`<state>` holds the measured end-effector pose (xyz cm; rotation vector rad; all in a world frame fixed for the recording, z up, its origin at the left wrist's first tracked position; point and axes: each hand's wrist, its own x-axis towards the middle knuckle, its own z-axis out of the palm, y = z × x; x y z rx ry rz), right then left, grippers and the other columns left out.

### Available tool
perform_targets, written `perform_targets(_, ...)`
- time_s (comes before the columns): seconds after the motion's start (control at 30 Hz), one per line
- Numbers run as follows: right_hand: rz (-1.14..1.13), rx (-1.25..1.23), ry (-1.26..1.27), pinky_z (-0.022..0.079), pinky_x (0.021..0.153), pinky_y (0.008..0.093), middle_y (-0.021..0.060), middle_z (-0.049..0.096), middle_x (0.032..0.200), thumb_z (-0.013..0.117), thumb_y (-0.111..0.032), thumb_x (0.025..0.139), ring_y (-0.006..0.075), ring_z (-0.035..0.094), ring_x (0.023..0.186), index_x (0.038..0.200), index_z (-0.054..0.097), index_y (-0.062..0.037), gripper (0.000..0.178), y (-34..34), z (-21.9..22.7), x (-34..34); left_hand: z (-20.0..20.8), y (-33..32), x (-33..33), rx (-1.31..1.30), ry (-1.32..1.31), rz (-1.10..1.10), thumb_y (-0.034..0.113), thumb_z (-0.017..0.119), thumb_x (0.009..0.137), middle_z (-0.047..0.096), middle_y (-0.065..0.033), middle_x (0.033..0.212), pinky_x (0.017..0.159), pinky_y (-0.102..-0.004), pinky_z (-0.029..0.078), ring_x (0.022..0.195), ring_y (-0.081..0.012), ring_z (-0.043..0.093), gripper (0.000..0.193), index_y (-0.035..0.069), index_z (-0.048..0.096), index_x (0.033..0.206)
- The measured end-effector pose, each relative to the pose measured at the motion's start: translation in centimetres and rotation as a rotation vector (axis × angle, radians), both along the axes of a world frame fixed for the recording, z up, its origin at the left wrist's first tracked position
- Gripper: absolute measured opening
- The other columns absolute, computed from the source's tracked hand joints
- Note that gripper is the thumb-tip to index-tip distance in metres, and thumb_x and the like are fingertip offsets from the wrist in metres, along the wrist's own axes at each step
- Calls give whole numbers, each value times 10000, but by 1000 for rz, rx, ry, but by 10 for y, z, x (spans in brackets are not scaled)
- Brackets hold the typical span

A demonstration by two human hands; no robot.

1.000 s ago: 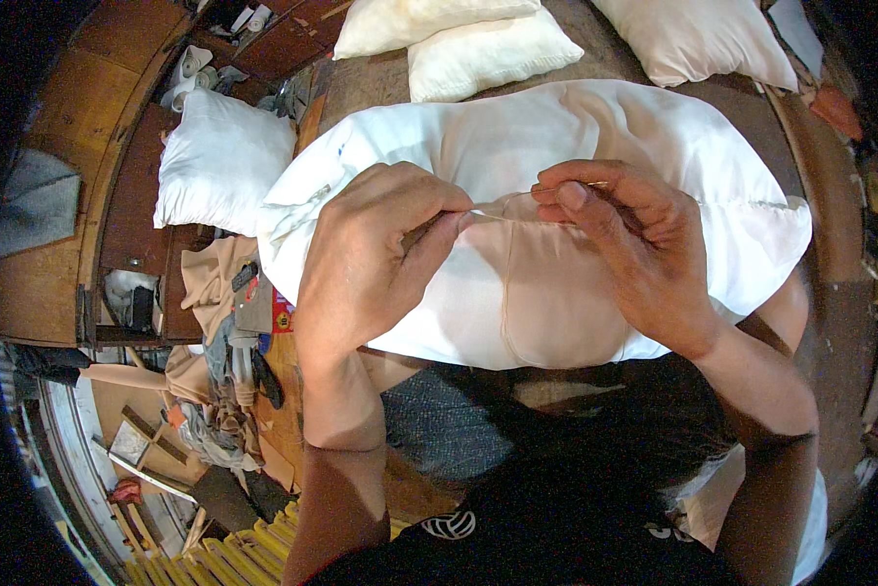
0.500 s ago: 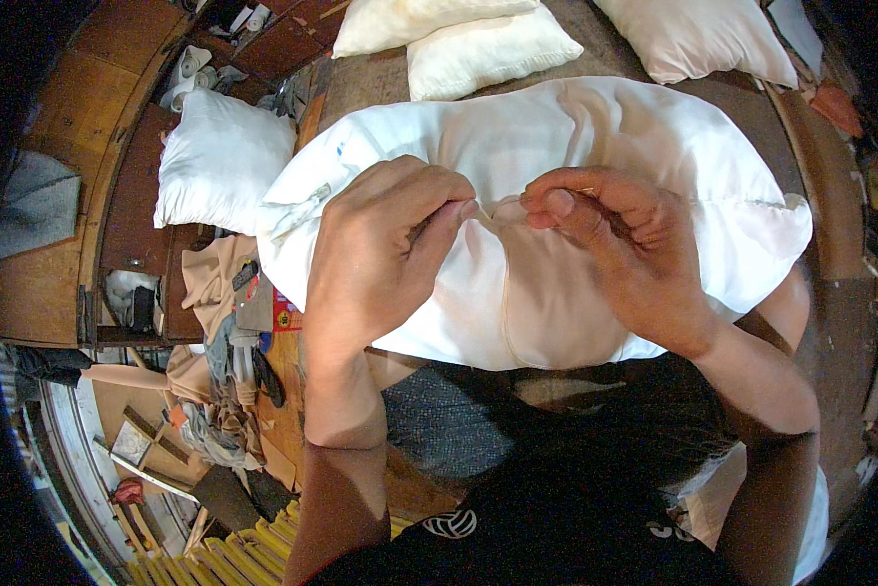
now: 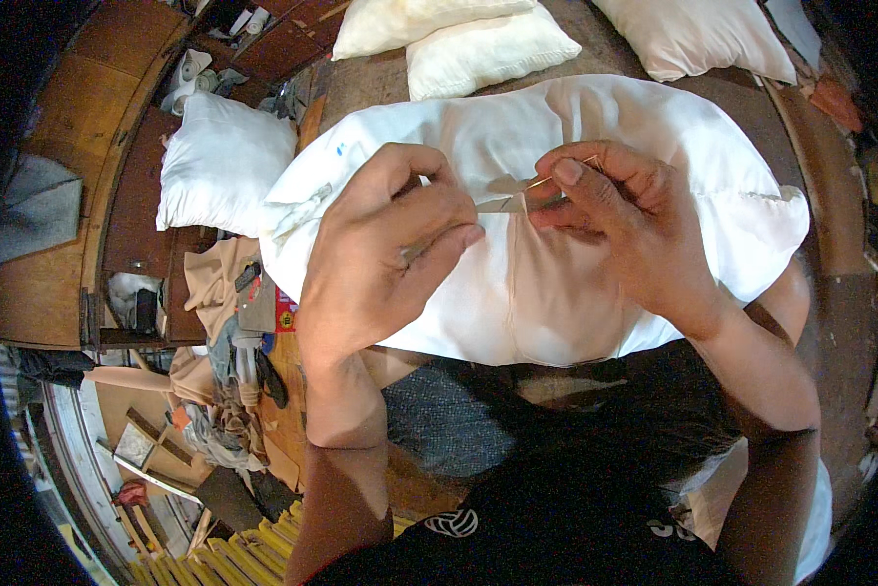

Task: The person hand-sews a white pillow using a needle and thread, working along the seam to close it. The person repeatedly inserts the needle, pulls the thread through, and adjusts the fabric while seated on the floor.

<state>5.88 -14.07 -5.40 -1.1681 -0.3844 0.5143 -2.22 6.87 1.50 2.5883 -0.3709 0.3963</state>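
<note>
A large plump white pillow (image 3: 654,117) lies across my lap, with a lengthwise seam. My right hand (image 3: 629,220) pinches a thin, gold-coloured needle (image 3: 540,183) between thumb and fingers, just above the fabric. To its left, my left hand (image 3: 385,244) is closed at the pillow's seam, thumb against the bent fingers, gripping the cloth edge. Between both hands the edge is drawn taut, with a small greyish gap behind it. The left fingertips are partly hidden, and any thread is too fine to follow.
Two cream pillows (image 3: 493,54) lie at the far side, another pillow (image 3: 698,39) at the far right. A white cushion (image 3: 226,161) leans by the wooden cabinet (image 3: 39,293) on the left. Crumpled cloths (image 3: 229,430) and yellow slats (image 3: 234,552) are at lower left.
My right hand has turned and lifted slightly, and the needle now shows between its fingers. The left hand's fingers have risen and bent more over the seam.
</note>
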Motion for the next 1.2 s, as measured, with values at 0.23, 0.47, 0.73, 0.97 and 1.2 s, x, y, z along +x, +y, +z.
perform_targets(0.23,-5,10,-22,575,837,287,85,713,1015,592,-265,1034,154,712,895,1169,655,-8,297,-3,-4,0,-12,-5,-1,117,-51,37,47,781,790,624,-107,997,716,-317,511,831,-217,638,210,47,781,999)
perform_targets(0.47,-1,-35,-77,576,838,282,89,712,1025,591,-242,1034,155,711,903,1169,654,0,285,-4,-1,-1,-9,-6,0,87,-25,7,41,787,776,636,-97,975,741,-324,510,878,-238,636,173,29,766,947)
perform_targets(0.73,23,7,-72,569,836,280,103,722,1016,603,-255,1026,160,709,909,1148,668,3,293,-3,-4,0,-11,-6,2,47,-84,-41,62,750,786,631,-123,969,810,-401,488,909,-323,628,125,14,718,896)
perform_targets(0.97,50,-5,63,565,823,281,102,726,980,612,-263,1020,156,707,896,1136,677,-4,291,-6,2,4,-7,-8,2,52,-49,-31,-17,755,771,657,-129,1013,815,-327,521,939,-256,656,153,4,744,922)
perform_targets(1.2,92,51,118,579,831,261,101,715,987,614,-254,1021,154,701,899,1114,680,28,304,-6,2,6,-6,-9,1,60,-28,-32,-11,742,781,662,-128,1015,813,-336,522,948,-266,660,155,9,737,934)
